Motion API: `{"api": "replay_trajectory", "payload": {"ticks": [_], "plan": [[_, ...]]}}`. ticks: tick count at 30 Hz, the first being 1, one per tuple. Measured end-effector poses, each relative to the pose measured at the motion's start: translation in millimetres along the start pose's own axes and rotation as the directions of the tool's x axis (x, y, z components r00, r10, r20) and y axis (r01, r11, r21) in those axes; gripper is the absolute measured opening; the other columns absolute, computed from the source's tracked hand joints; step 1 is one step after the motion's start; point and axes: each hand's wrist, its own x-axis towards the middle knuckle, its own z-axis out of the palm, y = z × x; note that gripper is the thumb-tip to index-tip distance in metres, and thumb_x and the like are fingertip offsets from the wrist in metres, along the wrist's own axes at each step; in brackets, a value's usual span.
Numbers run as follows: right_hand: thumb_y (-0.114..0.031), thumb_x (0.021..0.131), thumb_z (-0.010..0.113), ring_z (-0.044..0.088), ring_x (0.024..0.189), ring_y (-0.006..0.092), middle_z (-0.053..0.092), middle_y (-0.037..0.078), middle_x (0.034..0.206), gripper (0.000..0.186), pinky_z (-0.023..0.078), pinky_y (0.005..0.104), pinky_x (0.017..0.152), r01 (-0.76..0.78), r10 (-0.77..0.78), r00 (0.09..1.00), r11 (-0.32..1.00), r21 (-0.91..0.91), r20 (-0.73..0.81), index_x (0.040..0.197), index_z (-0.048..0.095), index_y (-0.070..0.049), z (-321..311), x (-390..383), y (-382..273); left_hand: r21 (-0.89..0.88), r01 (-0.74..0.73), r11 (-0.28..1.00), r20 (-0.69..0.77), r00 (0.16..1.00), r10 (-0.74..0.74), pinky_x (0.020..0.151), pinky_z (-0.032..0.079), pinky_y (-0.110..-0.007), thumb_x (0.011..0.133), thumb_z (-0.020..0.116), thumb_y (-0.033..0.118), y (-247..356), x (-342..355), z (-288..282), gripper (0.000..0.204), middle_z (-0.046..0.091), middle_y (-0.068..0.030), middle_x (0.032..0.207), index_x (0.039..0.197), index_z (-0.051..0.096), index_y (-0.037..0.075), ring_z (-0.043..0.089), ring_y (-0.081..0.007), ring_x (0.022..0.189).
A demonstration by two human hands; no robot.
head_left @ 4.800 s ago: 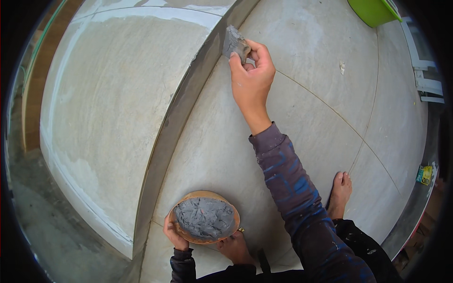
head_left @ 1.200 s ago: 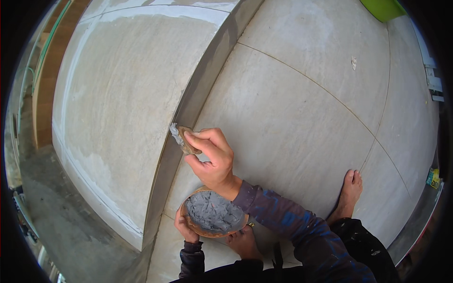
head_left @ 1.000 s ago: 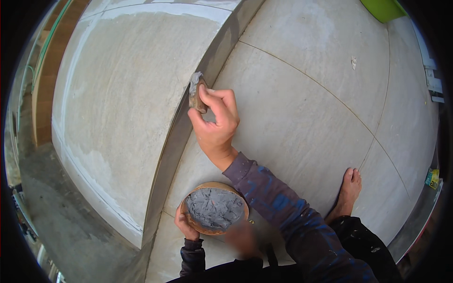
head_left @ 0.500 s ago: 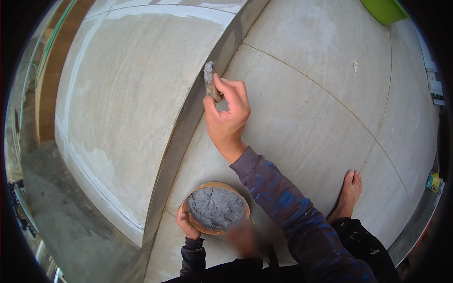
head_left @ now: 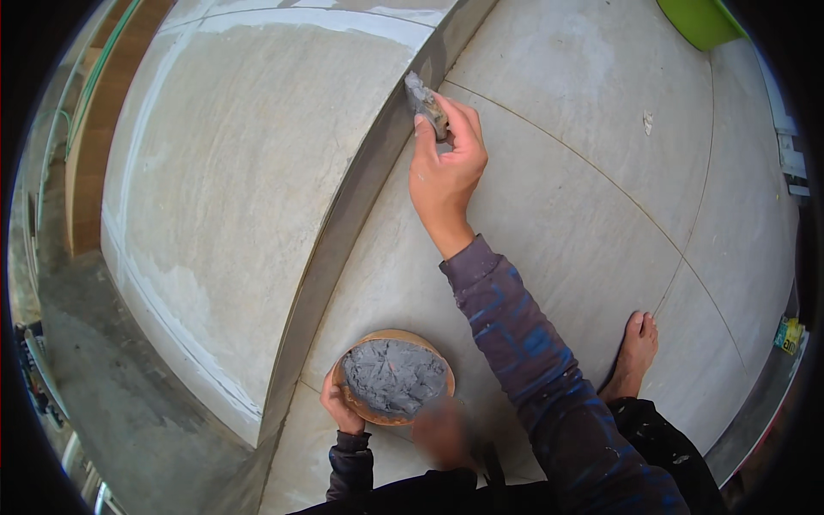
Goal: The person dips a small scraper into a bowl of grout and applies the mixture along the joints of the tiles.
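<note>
My right hand (head_left: 448, 176) is closed around a small, dirty spreading tool (head_left: 432, 118), whose exact kind I cannot make out. A lump of grey paste (head_left: 417, 88) sits on its tip, right by the top edge of the step's riser (head_left: 343, 204). Low in the view, my left hand (head_left: 342, 410) grips the left side of a round brownish bowl (head_left: 396, 335). Thick grey paste (head_left: 395, 378) with a rough, worked surface fills much of that bowl. The left fingers are partly hidden under it.
The raised tiled step (head_left: 232, 172) on the left has whitish smears along its joints. Lower floor tiles (head_left: 549, 232) lie to the right, with a bare foot (head_left: 636, 354) on them. A green tub (head_left: 702, 24) stands at the far right.
My right hand has moved farther away and slightly right along the step edge, carrying the tool and its paste. The left hand and bowl have stayed in place.
</note>
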Motion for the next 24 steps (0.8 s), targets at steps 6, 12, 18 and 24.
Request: {"api": "replay_trajectory", "payload": {"ticks": [6,12,18,24], "plan": [[0.012,0.080,0.065,0.063,0.106,0.0325,0.068,0.012,0.119,0.046,0.053,0.0423,0.091,0.261,-0.232,0.937,0.962,-0.081,0.263,0.125,0.072,0.001,-16.2,-79.9,-16.3,-0.037,0.022,0.999,-0.003,1.000,-0.022,0.108,0.048,-0.043,0.101,0.050,0.071,-4.2,-1.6,-5.3,0.089,0.068,-0.0182,0.129,0.132,0.064,-0.011,0.064,-0.0279,0.120],[0.014,0.083,0.067,0.065,0.096,0.0257,0.066,0.013,0.116,0.042,0.056,0.0360,0.081,0.091,-0.099,0.976,0.995,0.051,0.194,0.123,0.072,0.003,-31.6,-82.4,-20.7,-0.009,0.006,1.000,-0.006,1.000,-0.006,0.102,0.050,-0.041,0.101,0.047,0.069,-5.7,-1.8,1.6,0.083,0.068,-0.0128,0.124,0.131,0.063,-0.006,0.064,-0.0236,0.116],[0.010,0.080,0.075,0.062,0.087,0.0227,0.061,0.009,0.107,0.041,0.054,0.0353,0.075,0.259,-0.259,0.966,0.963,-0.069,0.014,0.121,0.072,0.002,16.3,-28.0,-8.0,-0.019,0.023,1.000,-0.012,1.000,-0.023,0.102,0.050,-0.040,0.101,0.047,0.068,2.0,-1.0,3.0,0.082,0.068,-0.0128,0.125,0.131,0.063,-0.006,0.064,-0.0238,0.116],[0.010,0.078,0.076,0.061,0.085,0.0211,0.062,0.008,0.103,0.042,0.053,0.0342,0.074,0.360,-0.327,0.867,0.933,-0.020,0.375,0.119,0.074,0.002,-30.8,-101.7,1.0,-0.048,0.015,0.999,0.010,1.000,-0.014,0.105,0.050,-0.043,0.101,0.048,0.073,6.5,0.5,6.5,0.091,0.069,-0.0175,0.128,0.133,0.064,-0.011,0.065,-0.0271,0.118]]}}
